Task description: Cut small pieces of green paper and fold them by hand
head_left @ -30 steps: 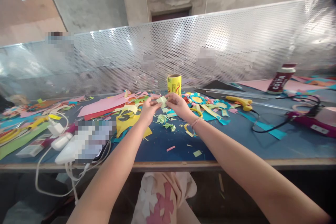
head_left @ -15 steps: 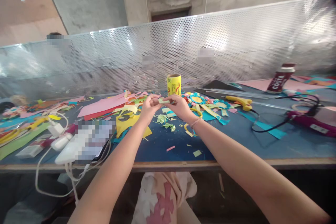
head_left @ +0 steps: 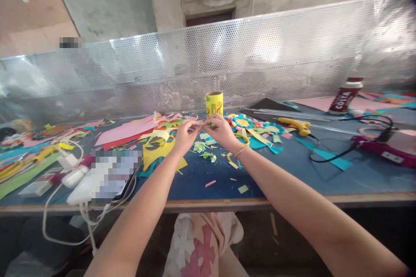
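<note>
My left hand (head_left: 184, 135) and my right hand (head_left: 221, 132) meet above the middle of the blue table (head_left: 286, 173), fingertips pinched together on a small pale green paper piece (head_left: 202, 126). The piece is nearly hidden between the fingers. Below the hands lie pale green paper scraps (head_left: 204, 150). A yellow cut sheet (head_left: 159, 150) lies just left of my left hand. A yellow roll (head_left: 214, 103) stands upright behind the hands.
Coloured paper cuttings (head_left: 256, 130) and pink sheets (head_left: 126, 132) litter the table. A yellow glue gun (head_left: 297, 125) and a dark bottle (head_left: 345, 95) sit to the right, with black cables (head_left: 344, 149). White chargers and cords (head_left: 78, 177) lie left. A perforated metal screen (head_left: 227, 60) backs the table.
The pale green piece was spread wider between my hands a second ago. It is now folded smaller and my fingertips have come closer together.
</note>
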`<act>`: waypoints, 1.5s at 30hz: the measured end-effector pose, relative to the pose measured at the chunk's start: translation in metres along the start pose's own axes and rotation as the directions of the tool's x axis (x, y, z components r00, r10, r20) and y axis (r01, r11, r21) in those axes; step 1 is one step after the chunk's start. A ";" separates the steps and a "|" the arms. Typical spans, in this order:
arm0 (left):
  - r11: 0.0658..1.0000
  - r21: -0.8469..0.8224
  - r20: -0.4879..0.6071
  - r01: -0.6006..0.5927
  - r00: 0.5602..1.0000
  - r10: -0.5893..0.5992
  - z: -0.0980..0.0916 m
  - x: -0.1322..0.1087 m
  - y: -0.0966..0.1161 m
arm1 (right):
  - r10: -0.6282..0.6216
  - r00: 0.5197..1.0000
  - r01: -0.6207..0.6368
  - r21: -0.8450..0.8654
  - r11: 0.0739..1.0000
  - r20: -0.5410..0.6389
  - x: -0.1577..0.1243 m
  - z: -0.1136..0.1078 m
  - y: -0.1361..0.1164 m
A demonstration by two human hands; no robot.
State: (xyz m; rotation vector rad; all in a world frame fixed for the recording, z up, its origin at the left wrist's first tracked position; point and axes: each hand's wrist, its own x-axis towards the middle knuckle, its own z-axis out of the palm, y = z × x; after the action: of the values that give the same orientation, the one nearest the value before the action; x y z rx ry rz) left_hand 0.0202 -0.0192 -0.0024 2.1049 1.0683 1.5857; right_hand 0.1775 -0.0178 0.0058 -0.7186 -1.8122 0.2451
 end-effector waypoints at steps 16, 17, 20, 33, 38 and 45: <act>0.982 0.054 -0.189 0.183 0.967 -0.170 -0.010 0.002 0.002 | 0.144 0.988 -0.152 -0.218 0.964 -0.053 0.005 -0.016 0.033; 0.979 0.037 -0.201 0.200 0.961 -0.188 -0.011 0.002 0.002 | 0.218 0.972 -0.232 -0.227 0.946 -0.087 0.006 -0.019 0.037; 0.983 0.009 -0.176 0.184 0.968 -0.179 -0.010 0.002 0.002 | 0.391 0.919 -0.394 -0.101 0.913 -0.051 0.007 -0.017 0.038; 0.997 -0.026 -0.006 0.079 0.997 -0.079 0.000 -0.002 0.003 | 0.403 0.902 -0.431 0.295 0.853 0.153 0.000 0.009 0.013; 0.992 -0.079 0.045 0.101 0.994 -0.098 0.000 -0.003 0.004 | 0.413 0.901 -0.432 0.351 0.831 0.129 0.000 0.008 0.014; 0.918 -0.255 0.068 0.305 0.952 -0.298 0.005 -0.003 -0.003 | 0.437 0.890 -0.449 0.413 0.793 0.128 0.001 0.008 0.014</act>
State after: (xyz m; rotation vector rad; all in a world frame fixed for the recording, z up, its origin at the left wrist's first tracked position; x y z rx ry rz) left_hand 0.0235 -0.0185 -0.0077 1.6917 1.0489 1.4529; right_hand 0.1749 -0.0045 -0.0039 -0.8099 -1.5081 0.9475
